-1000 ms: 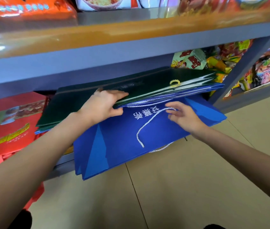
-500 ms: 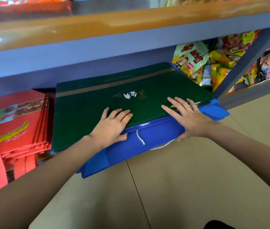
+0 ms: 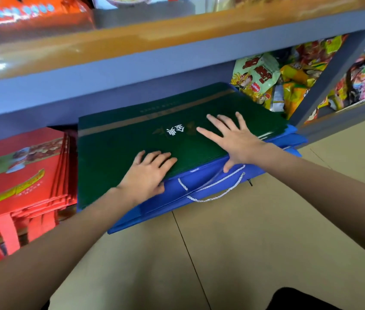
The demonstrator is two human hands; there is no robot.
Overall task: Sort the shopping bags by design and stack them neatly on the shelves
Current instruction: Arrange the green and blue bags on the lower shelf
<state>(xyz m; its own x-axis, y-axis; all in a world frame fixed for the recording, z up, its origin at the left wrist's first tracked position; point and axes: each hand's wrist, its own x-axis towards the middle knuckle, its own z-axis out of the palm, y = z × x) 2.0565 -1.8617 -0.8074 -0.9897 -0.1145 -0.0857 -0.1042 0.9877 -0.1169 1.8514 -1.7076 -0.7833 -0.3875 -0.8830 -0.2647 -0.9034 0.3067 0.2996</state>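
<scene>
A stack of flat dark green bags [image 3: 119, 153] with white characters lies on the lower shelf, on top of several blue bags [image 3: 170, 202] that stick out over the shelf's front edge. White rope handles [image 3: 213, 186] hang from the blue bags. My left hand [image 3: 148, 173] rests flat on the green stack's near edge, fingers apart. My right hand [image 3: 233, 137] lies flat further right on the green stack, fingers spread, thumb over the blue edge. A pile of red bags [image 3: 22, 175] sits to the left on the same shelf.
The grey shelf board [image 3: 132, 70] above hangs low over the stacks, with packaged goods on top. Snack packets [image 3: 266, 79] crowd the shelf to the right, beside a slanted grey upright [image 3: 333, 70]. Tan tiled floor [image 3: 244, 242] lies below.
A second ago my left hand lifted the green stack while my right touched the blue bag's handle. The green stack now lies flat, and both hands press on top; the blue bags sit further in.
</scene>
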